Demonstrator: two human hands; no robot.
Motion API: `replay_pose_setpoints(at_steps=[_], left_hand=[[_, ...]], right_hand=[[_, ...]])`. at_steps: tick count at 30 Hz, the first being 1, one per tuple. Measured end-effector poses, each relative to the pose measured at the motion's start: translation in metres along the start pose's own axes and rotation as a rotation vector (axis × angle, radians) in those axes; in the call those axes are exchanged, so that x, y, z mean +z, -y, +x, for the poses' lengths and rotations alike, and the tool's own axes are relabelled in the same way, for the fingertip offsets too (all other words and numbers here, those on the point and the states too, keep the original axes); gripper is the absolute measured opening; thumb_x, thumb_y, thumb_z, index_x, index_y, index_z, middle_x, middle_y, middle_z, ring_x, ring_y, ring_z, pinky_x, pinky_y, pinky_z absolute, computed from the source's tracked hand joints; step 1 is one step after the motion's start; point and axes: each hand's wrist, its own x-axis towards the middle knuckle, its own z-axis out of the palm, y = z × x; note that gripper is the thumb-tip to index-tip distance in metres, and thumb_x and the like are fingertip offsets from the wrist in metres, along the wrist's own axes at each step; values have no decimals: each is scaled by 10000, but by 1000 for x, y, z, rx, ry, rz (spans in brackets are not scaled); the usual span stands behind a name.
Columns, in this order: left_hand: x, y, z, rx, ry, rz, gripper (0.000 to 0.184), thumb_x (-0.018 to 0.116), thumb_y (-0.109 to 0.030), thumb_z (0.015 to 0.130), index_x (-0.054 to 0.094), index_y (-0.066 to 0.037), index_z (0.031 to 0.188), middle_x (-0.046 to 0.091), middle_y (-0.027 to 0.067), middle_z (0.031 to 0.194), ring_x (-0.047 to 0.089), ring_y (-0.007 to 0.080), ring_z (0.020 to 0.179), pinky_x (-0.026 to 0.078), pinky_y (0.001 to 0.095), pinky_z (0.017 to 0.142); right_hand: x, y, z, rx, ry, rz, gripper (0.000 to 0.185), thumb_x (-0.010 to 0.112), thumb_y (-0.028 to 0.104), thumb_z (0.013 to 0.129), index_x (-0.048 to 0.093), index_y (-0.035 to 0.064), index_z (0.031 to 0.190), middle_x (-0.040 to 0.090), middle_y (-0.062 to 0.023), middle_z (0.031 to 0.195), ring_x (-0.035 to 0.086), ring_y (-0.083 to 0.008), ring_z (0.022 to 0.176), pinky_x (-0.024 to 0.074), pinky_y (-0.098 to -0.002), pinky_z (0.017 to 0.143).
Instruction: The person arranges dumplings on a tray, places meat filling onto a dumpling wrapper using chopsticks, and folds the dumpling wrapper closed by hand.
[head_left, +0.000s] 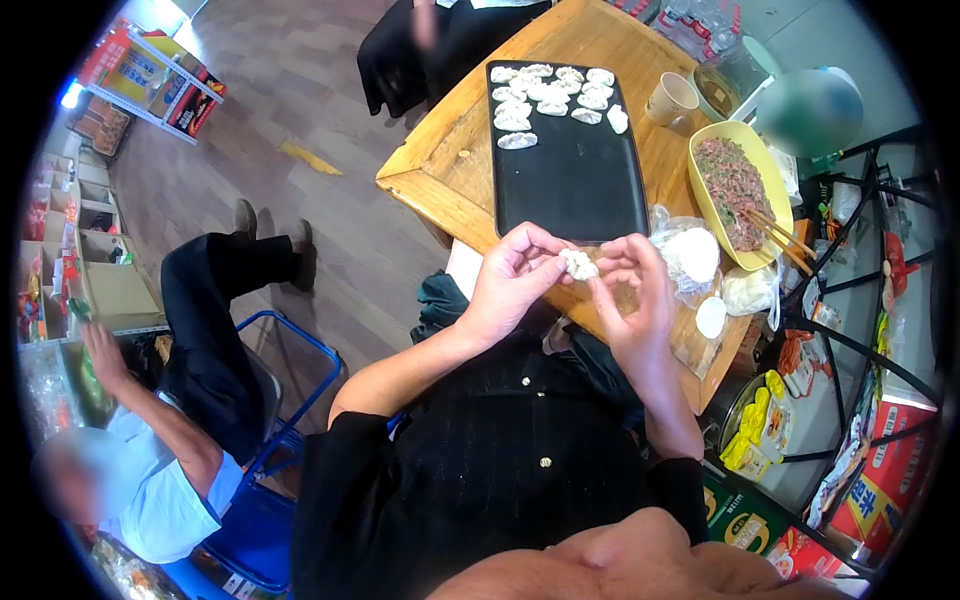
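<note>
A small white dumpling [578,264] is held in front of my chest, just off the near edge of the black tray. The thumb and fingers of my left hand [512,280] pinch its left side. From the right, my right hand [637,305] has its thumb and curled fingers at the dumpling's edge. Several finished dumplings [548,92] lie in rows at the far end of the black tray [570,190]. To the right of my hands are a bag of white wrappers [690,256] and a single round wrapper [711,317].
On the wooden table [450,150] stand a yellow bowl [703,187] of minced filling with chopsticks [775,232] and a paper cup [671,98]. A black metal rack [870,350] is at right. One person sits on a blue chair [262,530] at left; another is beyond the table.
</note>
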Motion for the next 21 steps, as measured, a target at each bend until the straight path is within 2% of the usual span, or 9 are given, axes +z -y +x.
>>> replay_pose_setpoints(at_steps=[4, 8, 10, 15, 17, 18, 21], left_hand=[[2, -1, 0, 37, 12, 45, 68, 592, -35, 960, 557, -9, 1012, 640, 140, 1130, 624, 139, 990, 526, 283, 876], [0, 5, 0, 101, 22, 134, 75, 592, 14, 940, 553, 0, 1003, 632, 131, 1112, 620, 136, 986, 521, 281, 881], [1, 3, -3, 101, 40, 287, 93, 582, 51, 924, 550, 5, 998, 625, 113, 1085, 613, 127, 988, 514, 270, 882], [3, -2, -3, 97, 57, 460, 96, 587, 42, 922, 562, 2, 1006, 619, 86, 1076, 601, 108, 1002, 513, 252, 870], [9, -5, -4, 40, -26, 357, 154, 599, 29, 918, 589, 38, 1071, 614, 81, 1057, 607, 103, 974, 526, 230, 848], [11, -8, -4, 49, -22, 362, 154, 599, 29, 918, 589, 38, 1071, 614, 81, 1057, 607, 103, 974, 526, 230, 848], [10, -13, -3, 7, 29, 404, 314, 638, -9, 915, 601, 44, 1223, 628, 103, 1136, 621, 133, 1026, 525, 259, 882]], right_hand=[[3, -8, -6, 73, 12, 110, 516, 682, -93, 814, 478, -21, 1282, 623, -155, 1029, 667, -220, 883, 557, -294, 733], [8, -9, -5, 44, -40, 103, 505, 684, -90, 815, 486, -19, 1274, 631, -152, 1007, 666, -215, 839, 553, -299, 715], [8, -11, -8, 36, -4, 54, 488, 682, -87, 821, 498, -13, 1267, 638, -141, 971, 663, -207, 824, 547, -303, 696], [8, -14, -9, 21, -20, 65, 466, 683, -88, 821, 510, -9, 1247, 640, -131, 948, 659, -197, 802, 543, -304, 682], [9, -15, -8, 18, -42, 83, 455, 688, -88, 817, 518, -4, 1230, 640, -128, 940, 657, -189, 792, 543, -299, 675], [11, -16, -7, 8, -47, 84, 455, 688, -88, 817, 518, -4, 1230, 640, -128, 940, 657, -189, 792, 543, -299, 675], [10, -16, -4, -37, -97, 93, 450, 695, -83, 817, 523, 0, 1224, 641, -124, 935, 655, -183, 787, 542, -302, 666]])
